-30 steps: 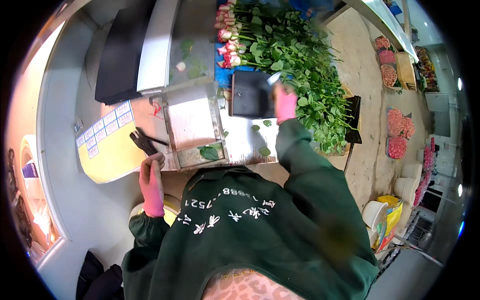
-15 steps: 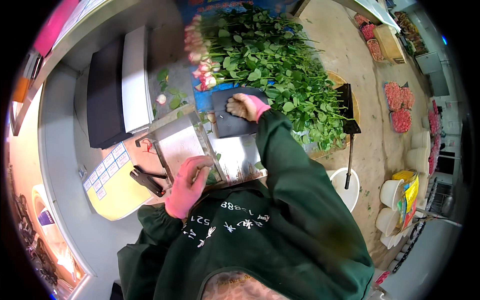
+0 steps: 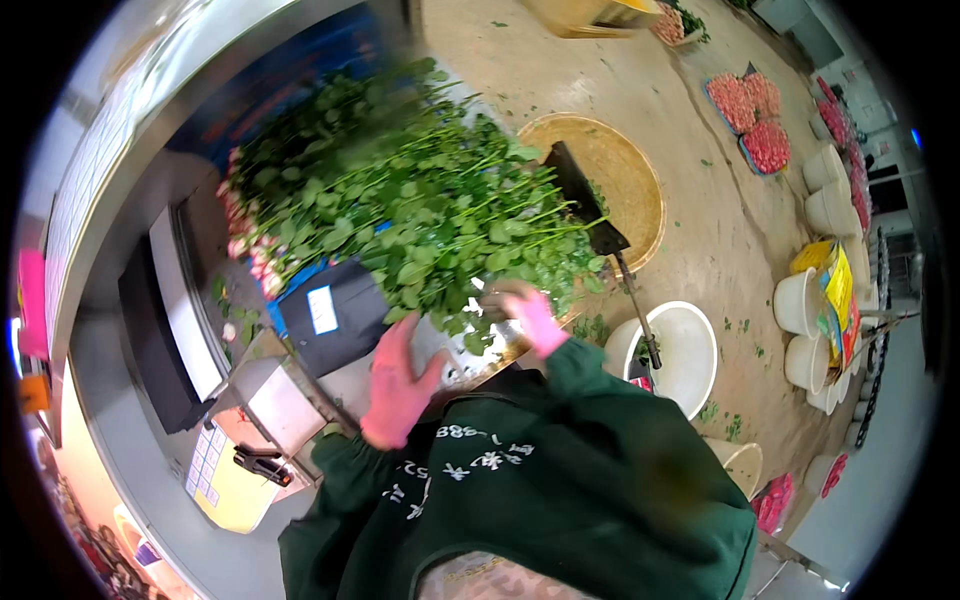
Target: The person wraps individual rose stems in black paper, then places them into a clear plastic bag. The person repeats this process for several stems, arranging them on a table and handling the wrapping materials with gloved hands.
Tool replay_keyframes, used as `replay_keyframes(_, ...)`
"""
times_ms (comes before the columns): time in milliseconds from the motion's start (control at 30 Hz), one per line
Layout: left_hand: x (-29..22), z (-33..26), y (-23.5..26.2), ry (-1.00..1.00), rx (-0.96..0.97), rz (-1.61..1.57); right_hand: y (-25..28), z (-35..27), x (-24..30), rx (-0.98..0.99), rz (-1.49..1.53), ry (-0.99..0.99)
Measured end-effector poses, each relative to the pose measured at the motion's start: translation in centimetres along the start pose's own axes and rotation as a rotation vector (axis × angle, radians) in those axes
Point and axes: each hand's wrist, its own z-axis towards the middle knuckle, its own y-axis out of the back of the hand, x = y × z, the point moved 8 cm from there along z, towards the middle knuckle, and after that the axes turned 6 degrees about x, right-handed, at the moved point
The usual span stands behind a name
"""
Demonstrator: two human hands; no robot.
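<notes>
A thick pile of pink-and-white roses (image 3: 268, 272) lies across the table with heads to the left and leafy green stems (image 3: 430, 215) to the right. On a black wrapping sheet (image 3: 350, 335) at its near edge sits a white label (image 3: 322, 310). My left hand (image 3: 395, 385), in a pink glove, is just right of the sheet, thumb and fingers apart and holding nothing. My right hand (image 3: 522, 308), gloved too, is at the near side of the leaves. Its fingers are blurred beside a small white piece (image 3: 477, 284), and I cannot see whether they grip anything.
At the left are a stapler (image 3: 263, 464), a clear tray (image 3: 285, 405) and stacked black and white sheets (image 3: 175, 310). A dark blade with a long handle (image 3: 640, 310) stands at the table's right end. Beyond are a round tan basin (image 3: 645, 185) and white buckets (image 3: 685, 350).
The view has swung right. My right hand has left the black sheet and moved right to the leaves; a white label now shows on the sheet. My left hand's fingers have spread.
</notes>
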Motion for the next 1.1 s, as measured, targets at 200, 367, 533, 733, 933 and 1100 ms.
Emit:
replay_keyframes(200, -3.3, 17.2, -14.9, -0.166, 0.186, 0.535, 35.2, -16.8, -6.6, -0.883, -0.603, -0.134)
replay_keyframes(367, -1.5, 23.1, -22.7, 0.009, 0.599, 0.845, 38.7, -18.8, -17.7, -0.381, -0.870, -0.617)
replay_keyframes(533, -0.4, 22.1, -23.8, -0.021, 0.558, 0.931, 34.3, -19.5, -15.1, -0.448, -0.872, -0.831)
replay_keyframes(733, -5.5, 19.9, -18.3, -0.162, 0.449, 0.699, 30.7, -31.0, 8.2, -0.461, -0.821, -0.432)
replay_keyframes(933, -12.8, 13.5, -11.3, -0.416, 0.337, 0.459, 21.6, -30.5, 39.1, -0.630, -1.240, 0.066)
replay_keyframes(1100, -17.0, 12.4, -13.4, -0.442, 0.368, 0.388, 20.0, -23.2, 51.4, -0.592, -1.436, 0.226)
